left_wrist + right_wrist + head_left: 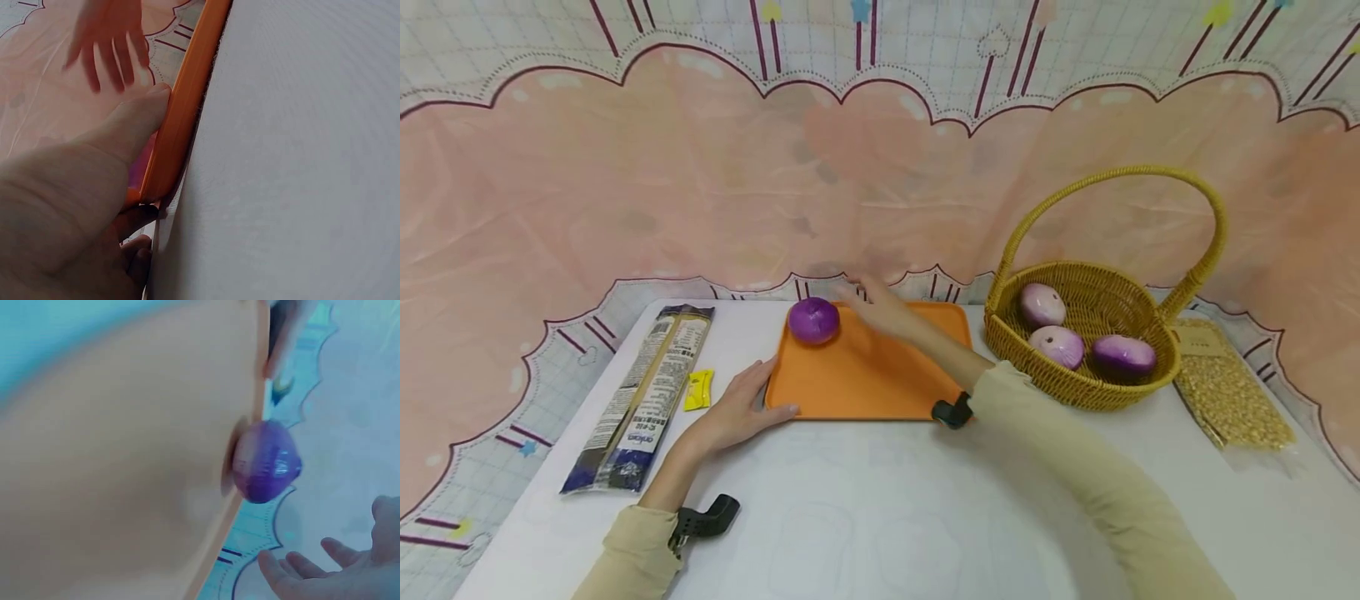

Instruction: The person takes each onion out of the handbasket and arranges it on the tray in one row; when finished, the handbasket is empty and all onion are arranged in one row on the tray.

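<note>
The onion (pixel 814 321) is showing purple, the tray (pixel 872 375) orange, the basket (pixel 1060 389) golden; the backdrop (pixel 700 192) is pairing peach with maroon scallops.

You can see small printed lettering on the long packet (pixel 642 398) at your left, but none is clearly legible

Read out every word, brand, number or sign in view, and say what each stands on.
No text reads with certainty.
Long pack: larger lettering near its blue end and rows of small print, too small and blurred.
Yellow packet: dark marks, too small.
Grain bag: faint print on its upper part, unreadable.
</note>
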Demonstrator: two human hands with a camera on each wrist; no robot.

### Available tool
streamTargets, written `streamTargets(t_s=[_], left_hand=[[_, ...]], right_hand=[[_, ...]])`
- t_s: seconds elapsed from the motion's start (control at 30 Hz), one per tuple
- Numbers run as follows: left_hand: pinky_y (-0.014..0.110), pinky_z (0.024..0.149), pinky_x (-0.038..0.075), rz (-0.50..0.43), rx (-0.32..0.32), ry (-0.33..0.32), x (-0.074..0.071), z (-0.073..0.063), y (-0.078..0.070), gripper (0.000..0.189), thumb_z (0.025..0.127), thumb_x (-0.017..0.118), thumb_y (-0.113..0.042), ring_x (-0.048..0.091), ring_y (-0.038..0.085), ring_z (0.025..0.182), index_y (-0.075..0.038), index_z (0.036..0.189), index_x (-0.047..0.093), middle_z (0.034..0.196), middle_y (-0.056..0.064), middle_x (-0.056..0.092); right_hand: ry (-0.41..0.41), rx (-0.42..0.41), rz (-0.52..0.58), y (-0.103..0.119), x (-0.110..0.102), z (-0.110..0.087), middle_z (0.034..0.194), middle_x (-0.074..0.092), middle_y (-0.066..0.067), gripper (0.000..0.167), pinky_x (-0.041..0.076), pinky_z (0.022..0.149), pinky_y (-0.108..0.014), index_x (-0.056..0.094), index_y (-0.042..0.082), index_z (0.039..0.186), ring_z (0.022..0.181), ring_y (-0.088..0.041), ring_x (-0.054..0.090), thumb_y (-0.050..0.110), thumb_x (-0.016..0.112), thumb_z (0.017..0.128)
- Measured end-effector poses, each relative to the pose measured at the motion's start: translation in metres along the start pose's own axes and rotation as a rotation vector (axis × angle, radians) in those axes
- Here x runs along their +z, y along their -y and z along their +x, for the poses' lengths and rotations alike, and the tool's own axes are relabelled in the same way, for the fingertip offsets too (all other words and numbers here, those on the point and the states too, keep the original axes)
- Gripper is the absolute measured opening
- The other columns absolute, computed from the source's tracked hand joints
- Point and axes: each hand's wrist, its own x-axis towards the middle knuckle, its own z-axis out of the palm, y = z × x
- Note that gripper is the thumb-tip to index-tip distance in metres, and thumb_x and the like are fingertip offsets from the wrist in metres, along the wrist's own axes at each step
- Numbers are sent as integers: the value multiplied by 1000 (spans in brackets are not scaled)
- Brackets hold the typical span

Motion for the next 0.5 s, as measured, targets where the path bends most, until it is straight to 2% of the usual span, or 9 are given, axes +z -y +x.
streamTargets(t_s=[0.1,0.27,0.4,0.5], left_hand=[[67,116,14,12,-8,0,0,-1,0,97,87,64,-54,10,47,148,-5,155,16,160,24,20],[68,116,13,27,1,-6,-2,-1,3,99,86,64,-56,11,48,147,-5,155,16,160,24,20],[68,116,13,20,15,-9,-2,0,2,98,87,64,-55,11,49,147,-4,155,16,159,25,20],[69,115,13,13,19,-7,0,0,0,97,87,64,-55,10,49,147,-4,155,16,159,26,20]], right_hand=[[22,29,88,-5,-16,-41,146,46,-14,53,39,113,-47,39,7,144,136,-31,43,40,42,103],[-2,24,117,-18,-42,-101,139,54,-10,47,48,104,-47,46,13,140,128,-30,52,41,44,102],[-92,-5,138,-35,-64,-129,135,58,-12,43,52,100,-45,51,9,135,121,-32,58,36,46,103],[-155,-25,166,-45,-77,-145,133,59,-14,40,55,97,-37,53,4,132,121,-30,58,30,46,103]])
